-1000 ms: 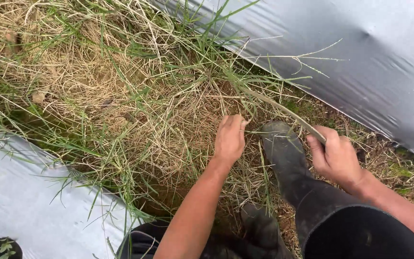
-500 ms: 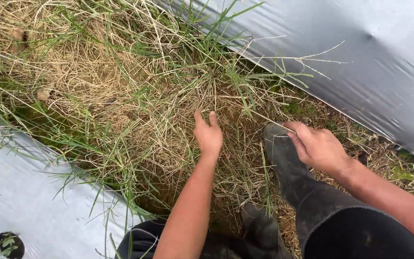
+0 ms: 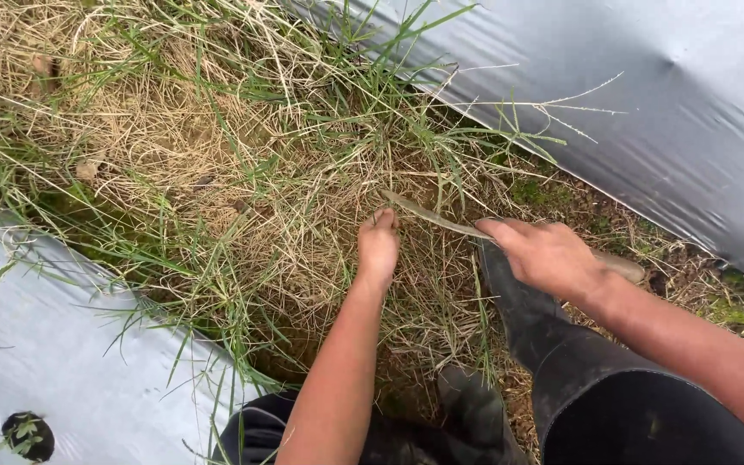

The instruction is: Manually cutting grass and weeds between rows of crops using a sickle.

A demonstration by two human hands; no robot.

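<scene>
My left hand (image 3: 378,250) is closed around a tuft of dry grass (image 3: 329,215) in a grassy strip between two plastic sheets. My right hand (image 3: 544,254) grips a thin curved blade (image 3: 432,217). The blade's tip points left and lies in the grass just above my left hand. The brownish handle end (image 3: 626,269) sticks out behind my right wrist. Both forearms reach in from the bottom of the view.
Grey plastic mulch sheets lie at the upper right (image 3: 647,103) and lower left (image 3: 45,344). The left sheet has a hole with a small green plant (image 3: 27,435). My dark rubber boot (image 3: 518,319) stands in the furrow under my right arm. Long green and dry grass covers the middle.
My left hand went forward into the grass and closed on a tuft. My right hand swung left, and the blade now shows beside the left hand.
</scene>
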